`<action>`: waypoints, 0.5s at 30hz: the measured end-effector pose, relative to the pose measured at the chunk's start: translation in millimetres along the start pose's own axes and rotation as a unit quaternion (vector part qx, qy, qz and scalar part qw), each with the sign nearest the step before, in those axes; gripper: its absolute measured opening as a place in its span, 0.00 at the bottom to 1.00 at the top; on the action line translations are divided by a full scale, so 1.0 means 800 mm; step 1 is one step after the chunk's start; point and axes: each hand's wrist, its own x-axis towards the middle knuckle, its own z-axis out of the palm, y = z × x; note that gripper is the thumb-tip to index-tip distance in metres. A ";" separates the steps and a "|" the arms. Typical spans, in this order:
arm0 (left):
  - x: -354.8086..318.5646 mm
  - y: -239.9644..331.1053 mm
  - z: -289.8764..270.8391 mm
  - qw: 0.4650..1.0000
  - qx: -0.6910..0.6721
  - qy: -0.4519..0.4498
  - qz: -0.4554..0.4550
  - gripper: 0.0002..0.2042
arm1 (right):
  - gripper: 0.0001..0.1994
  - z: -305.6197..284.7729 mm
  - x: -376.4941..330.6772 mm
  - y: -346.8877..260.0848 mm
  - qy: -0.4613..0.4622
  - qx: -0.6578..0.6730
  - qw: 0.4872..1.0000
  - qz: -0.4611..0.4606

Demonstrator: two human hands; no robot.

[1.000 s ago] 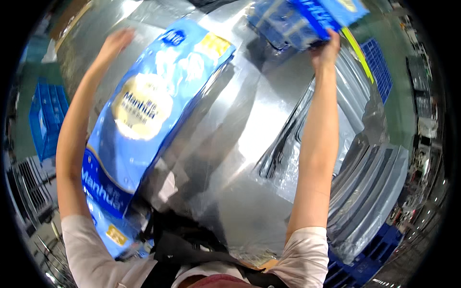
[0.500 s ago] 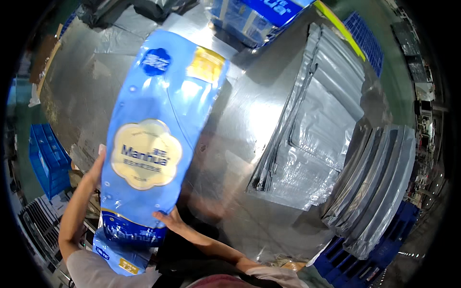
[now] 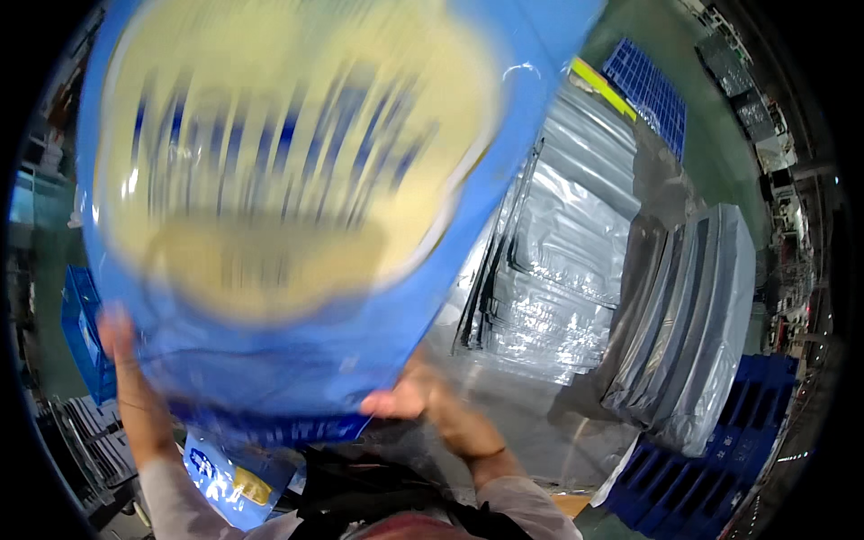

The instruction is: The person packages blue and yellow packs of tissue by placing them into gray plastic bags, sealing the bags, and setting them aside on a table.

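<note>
A large blue plastic-wrapped pack [image 3: 297, 225] with a cream flower-shaped label fills the left and middle of the head view, close up and smeared by motion. My left hand [image 3: 119, 337] presses on its left edge, the fingers partly behind it. At the lower right corner my right hand [image 3: 407, 396] grips it, thumb on the front face and the other fingers hidden behind. Below it, near my body, shows a second blue pack [image 3: 236, 479] with a yellow patch. The raised pack covers the far left part of the metal table [image 3: 504, 414].
Flat grey plastic bags [image 3: 571, 243] lie stacked on the table, right of the pack. Beside them are folded grey bundles [image 3: 688, 324] at the right edge. Blue pallets [image 3: 711, 459] stand lower right, a blue grid pallet [image 3: 648, 90] far right, a blue crate [image 3: 85, 328] left.
Both hands have lifted the blue pack up toward the head, so it looks much larger and hides the far left of the table. My right hand has moved right with it.
</note>
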 end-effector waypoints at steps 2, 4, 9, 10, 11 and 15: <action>0.108 0.014 0.044 0.994 -0.031 -0.022 0.100 0.34 | 0.45 -0.080 0.017 -0.059 0.124 -0.096 0.987 -0.044; 0.203 0.059 0.040 0.985 0.013 -0.001 0.170 0.28 | 0.31 -0.123 0.099 -0.129 0.206 -0.023 0.969 -0.130; 0.442 0.095 0.129 0.981 0.069 -0.032 0.178 0.14 | 0.16 -0.300 0.269 -0.221 0.331 0.075 0.933 -0.122; 0.463 0.054 0.162 0.987 0.002 -0.147 0.062 0.29 | 0.18 -0.335 0.280 -0.220 0.357 0.066 0.928 -0.078; 0.486 0.022 0.199 0.979 0.092 -0.165 0.072 0.35 | 0.20 -0.370 0.286 -0.213 0.384 0.056 0.921 -0.035; 0.466 -0.059 0.315 0.870 0.392 0.105 0.281 0.38 | 0.41 -0.397 0.294 -0.092 0.345 0.019 0.931 0.115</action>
